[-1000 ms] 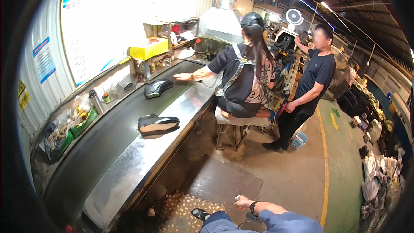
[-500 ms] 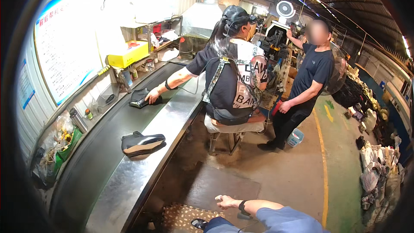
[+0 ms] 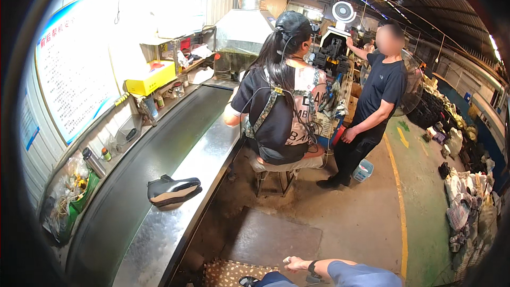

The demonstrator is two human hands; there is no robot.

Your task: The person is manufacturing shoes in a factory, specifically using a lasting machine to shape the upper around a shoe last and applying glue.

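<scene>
My right hand [image 3: 295, 264] hangs low near the bottom edge, below a dark wristband and a blue sleeve. It holds nothing I can see, and its fingers look slightly apart, with pale tips. My left hand is out of view. Across the metal ledge [image 3: 159, 234] and the edge of the dark conveyor belt [image 3: 114, 202] lies a black shoe [image 3: 174, 190] on its side, its tan underside facing me. Neither of my hands touches it. A seated co-worker [image 3: 281, 90] is beyond it, with a hand hidden in front of the body.
Another person [image 3: 382, 85] stands by a machine [image 3: 334, 48]. A yellow box [image 3: 151, 78], a steel flask [image 3: 94, 162] and a green bag [image 3: 79, 196] line the wall shelf. A speckled mat [image 3: 228, 273] lies on the floor by my foot, and piles of material [image 3: 473, 207] stand at right.
The co-worker's arm has drawn back from the belt, and the dark shoe piece it touched is gone from there. My right hand has shifted slightly right and down in the picture.
</scene>
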